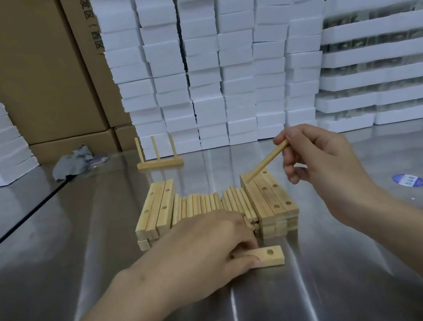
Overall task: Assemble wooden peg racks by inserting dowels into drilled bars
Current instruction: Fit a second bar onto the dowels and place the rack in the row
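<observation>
Left hand grips bar, mostly hidden; right hand pinches dowel.

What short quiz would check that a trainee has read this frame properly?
1. True or false: the right hand pinches a dowel.
2. How many pegs stand in the finished rack?
3. The left hand grips: A) a drilled bar, B) a hammer, C) a screwdriver.
Key: 1 true; 2 three; 3 A.
</observation>
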`<state>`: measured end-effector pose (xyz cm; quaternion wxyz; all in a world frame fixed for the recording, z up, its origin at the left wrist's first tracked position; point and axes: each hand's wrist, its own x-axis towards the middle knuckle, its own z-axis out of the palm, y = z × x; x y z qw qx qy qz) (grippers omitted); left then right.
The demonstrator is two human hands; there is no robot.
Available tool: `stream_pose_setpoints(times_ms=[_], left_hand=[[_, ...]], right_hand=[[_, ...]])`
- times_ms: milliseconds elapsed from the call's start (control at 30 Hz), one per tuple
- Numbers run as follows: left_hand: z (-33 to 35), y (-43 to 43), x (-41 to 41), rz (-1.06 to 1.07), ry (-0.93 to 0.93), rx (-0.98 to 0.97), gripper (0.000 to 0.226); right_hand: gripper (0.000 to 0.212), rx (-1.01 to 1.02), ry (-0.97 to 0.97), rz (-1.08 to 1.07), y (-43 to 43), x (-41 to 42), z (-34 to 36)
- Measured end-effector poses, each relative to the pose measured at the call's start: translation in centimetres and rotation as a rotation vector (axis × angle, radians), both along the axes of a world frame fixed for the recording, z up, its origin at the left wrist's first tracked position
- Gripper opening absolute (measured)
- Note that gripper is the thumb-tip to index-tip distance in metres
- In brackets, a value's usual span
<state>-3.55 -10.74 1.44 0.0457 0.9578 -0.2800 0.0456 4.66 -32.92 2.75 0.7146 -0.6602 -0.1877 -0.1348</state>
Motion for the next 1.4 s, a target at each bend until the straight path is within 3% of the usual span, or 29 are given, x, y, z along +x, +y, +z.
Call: stream_pose_setpoints(times_ms=[67, 200, 267, 333, 433, 667, 867, 1100, 1267, 1400], left_hand=[[-0.2, -0.2, -0.1, 0.052, -0.054, -0.108, 0.034], [1.1, 0.1, 0.4, 0.288, -0.089, -0.920, 0.037], [2.2, 0.6, 0.6, 0.264, 0.094, -1.207, 0.042], [2.5, 0.9, 0.6, 0.199, 0.184, -1.319, 0.030], [2.5, 1.3, 0.7, 0.203, 0.161, -1.299, 0.012], [3.3, 2.9, 1.0, 0.190, 0.272, -0.970, 0.015], [3.5, 3.8, 1.2, 0.290, 0.155, -1.013, 0.016], [3.5, 4.5, 1.6, 0.309, 0.229, -1.032, 0.014], [3.1, 4.1, 1.6, 0.267, 0.299, -1.108, 0.013], [2.6, 3.1, 1.5, 0.239, 0.205, -1.129, 0.014]], right_hand=[[0.029, 0.017, 0.018, 0.036, 0.1, -0.1, 0.0], [0.029, 0.038, 0.004, 0.119, 0.3, -0.6, 0.3], [0.030, 0.032, -0.012, 0.169, 0.6, -0.9, 0.3], [0.029, 0.011, -0.026, 0.208, 0.9, -1.3, 0.2], [0.021, 0.010, -0.015, 0.246, 1.0, -1.5, 0.4], [0.017, -0.028, 0.009, 0.254, 0.6, -1.6, 0.5], [0.012, -0.255, 0.045, 0.290, -0.1, -1.2, 0.6], [0.021, -0.568, 0.249, 0.624, -0.6, -1.1, 0.2], [0.016, -0.629, 0.260, 0.668, -0.7, -1.2, 0.4], [0.016, -0.632, 0.189, 0.606, -0.2, -1.5, 0.2]])
